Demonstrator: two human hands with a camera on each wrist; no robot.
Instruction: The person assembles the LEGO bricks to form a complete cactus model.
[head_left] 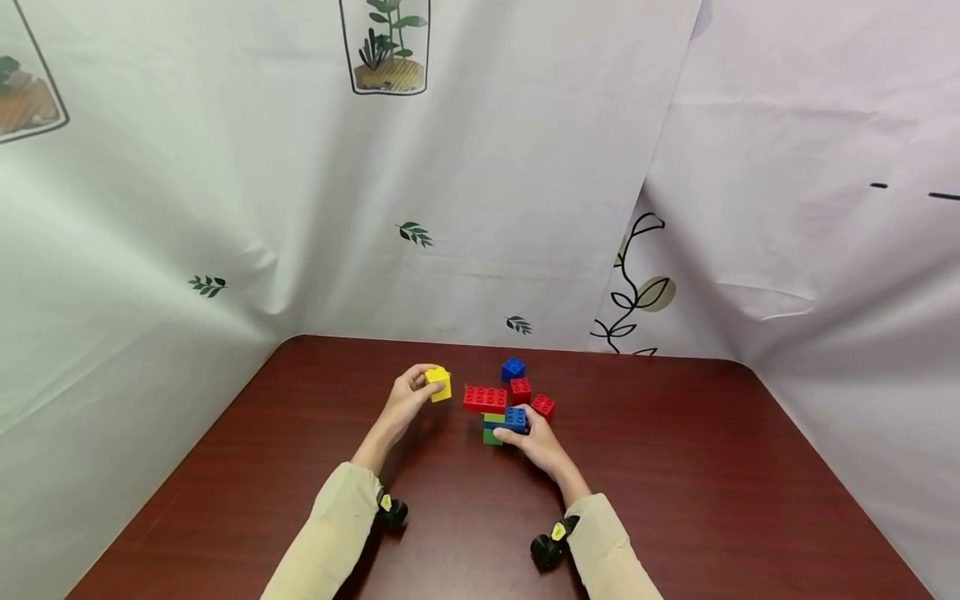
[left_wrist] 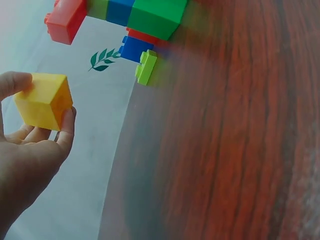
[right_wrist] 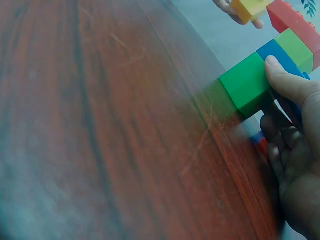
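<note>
My left hand (head_left: 405,398) pinches a yellow block (head_left: 438,385) between thumb and fingers, held to the left of a small stack of toy building blocks. At the bottom of that stack is a green block (right_wrist: 246,84). Above it comes a blue block (head_left: 515,417) that juts out to the right, then a lime green block (right_wrist: 295,50). A longer red block (head_left: 485,398) tops the stack and overhangs to the left. My right hand (head_left: 540,442) grips the stack at its blue layer, the thumb on the near side. Its fingertips are partly hidden behind the blocks.
Behind the stack lie a loose blue block (head_left: 513,369) and two red blocks, one farther back (head_left: 520,388) and one nearer (head_left: 543,406). A lime block (left_wrist: 146,67) shows in the left wrist view. The brown table (head_left: 675,467) meets a white patterned cloth (head_left: 480,183) at the back.
</note>
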